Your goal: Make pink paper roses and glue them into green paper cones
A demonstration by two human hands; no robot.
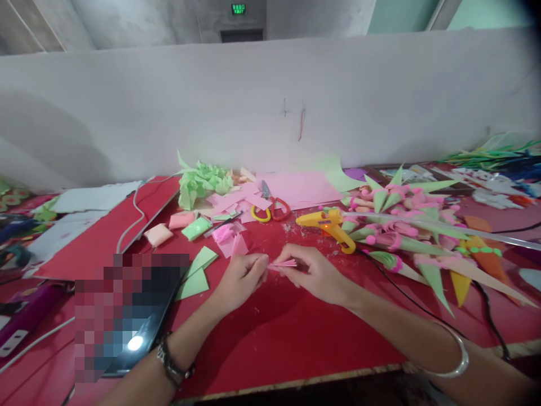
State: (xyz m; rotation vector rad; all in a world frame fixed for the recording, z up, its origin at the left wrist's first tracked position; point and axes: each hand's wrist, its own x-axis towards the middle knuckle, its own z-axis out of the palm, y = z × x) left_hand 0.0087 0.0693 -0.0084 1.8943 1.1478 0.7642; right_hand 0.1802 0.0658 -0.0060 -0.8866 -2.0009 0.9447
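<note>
A small folded piece of pink paper (284, 263) stretches between my two hands above the red table. My left hand (244, 276) is closed, pinching its left end between thumb and fingers. On the other side, my right hand (315, 272) pinches the right end, where several thin layers show side by side. Just beyond my left hand lie a pink paper piece (237, 246) and a bundle of pink strips (224, 232). A yellow glue gun (332, 225) rests beyond my right hand, and scissors with red and yellow handles (279, 208) lie further back.
Finished paper cones (397, 225) in pink and green pile up at the right. Crumpled green paper (203, 183) and pink sheets (300, 189) lie along the white partition (270, 101). Green paper pieces (196, 276) and a dark, partly blurred device (147, 321) are at the left.
</note>
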